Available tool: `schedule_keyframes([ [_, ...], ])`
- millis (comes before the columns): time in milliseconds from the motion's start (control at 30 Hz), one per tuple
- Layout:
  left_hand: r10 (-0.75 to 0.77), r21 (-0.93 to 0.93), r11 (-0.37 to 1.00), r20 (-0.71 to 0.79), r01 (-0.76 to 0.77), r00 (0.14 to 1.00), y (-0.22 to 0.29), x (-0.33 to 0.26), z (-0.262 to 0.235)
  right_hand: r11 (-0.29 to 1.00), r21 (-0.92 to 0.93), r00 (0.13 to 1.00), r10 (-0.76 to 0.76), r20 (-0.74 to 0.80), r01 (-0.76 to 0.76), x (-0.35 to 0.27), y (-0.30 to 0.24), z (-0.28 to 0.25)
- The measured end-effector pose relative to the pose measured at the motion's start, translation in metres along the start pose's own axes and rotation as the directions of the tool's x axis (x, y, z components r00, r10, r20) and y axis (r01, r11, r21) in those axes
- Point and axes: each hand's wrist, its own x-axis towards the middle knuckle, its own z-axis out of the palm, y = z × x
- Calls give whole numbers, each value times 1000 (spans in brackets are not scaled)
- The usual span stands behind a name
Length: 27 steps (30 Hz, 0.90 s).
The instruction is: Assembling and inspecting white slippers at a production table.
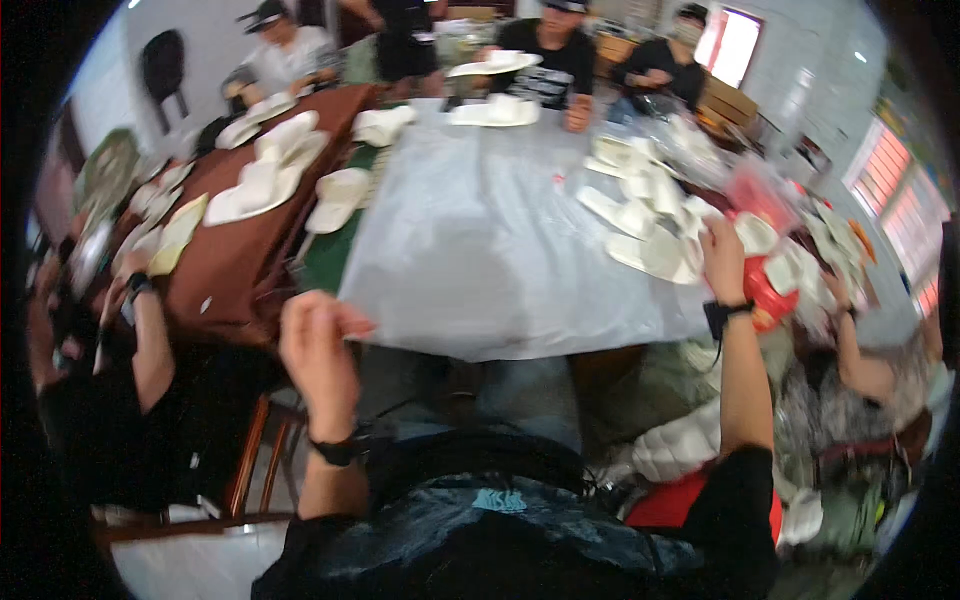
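Observation:
My left hand is raised near the left front corner of the table, its fingers bent and smeared by motion. Nothing in it can be made out. At the right side of the table my right hand has its fingers curled, right beside a pile of white open-toe slippers. What those fingers hold, if anything, is hidden. Dark bands circle both wrists. Pale sheeting covers the table in front of me. More white slippers lie at its far edge.
At left, a brown-covered table bears white slippers. Several people sit or stand around; one person's hand works at left, another's arm at right. Red bags and clear plastic crowd the right side. A wooden chair stands lower left.

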Motion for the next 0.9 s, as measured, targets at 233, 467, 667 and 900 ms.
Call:
schedule_keyframes([
  [233, -220, -227, 918, 391, 325, 894, -17, -36, 28, 232, 766, 723, -253, 643, -600, -90, -269, -4],
  [467, -317, -315, 820, 444, 477, 838, -18, -24, 15, -164, 661, 663, -393, 637, -732, -127, -322, 29],
  [667, -341, -236, 788, 603, 569, 721, -34, 2, 17, -83, 715, 697, -327, 638, -694, -126, -305, 38],
  [900, 171, 837, 350, 384, -421, 907, -67, 223, -64, 301, 803, 850, 56, 524, -515, -151, -256, 10],
])
